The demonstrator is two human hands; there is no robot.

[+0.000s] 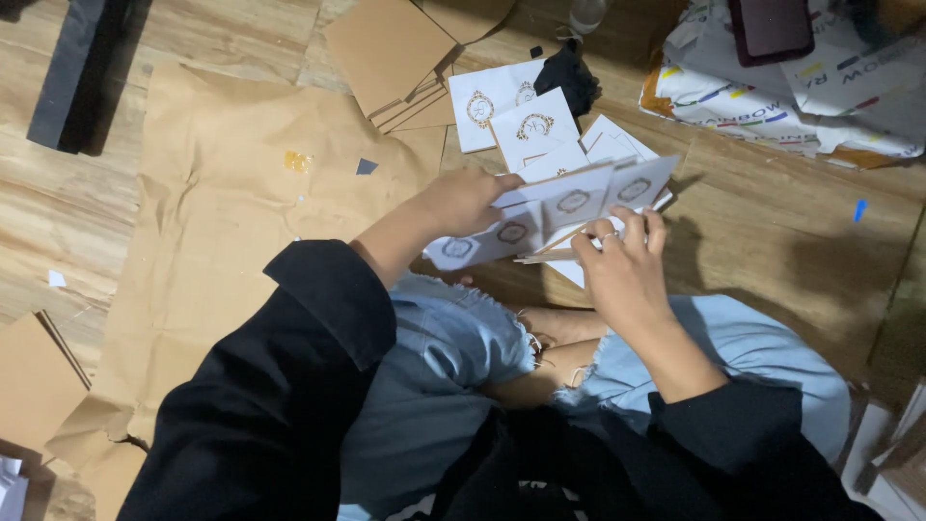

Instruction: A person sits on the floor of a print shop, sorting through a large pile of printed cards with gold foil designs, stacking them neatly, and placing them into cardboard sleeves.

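My left hand [463,201] grips the upper edge of a long white folded card strip [564,207] printed with round ornamental emblems. It hangs above my lap and slopes down to the left. My right hand [622,265], with a ring on one finger, pinches the strip's lower edge and a thin brown board beneath it. On the floor just beyond the strip lie more white square cards [511,111] with gold emblems, overlapping each other.
Brown kraft paper [222,212] covers the wooden floor at left. Brown cardboard squares [391,53] are stacked at the top centre. A black cloth [569,72] lies by the cards. At top right, a printed sack [772,106] carries a dark phone [770,27].
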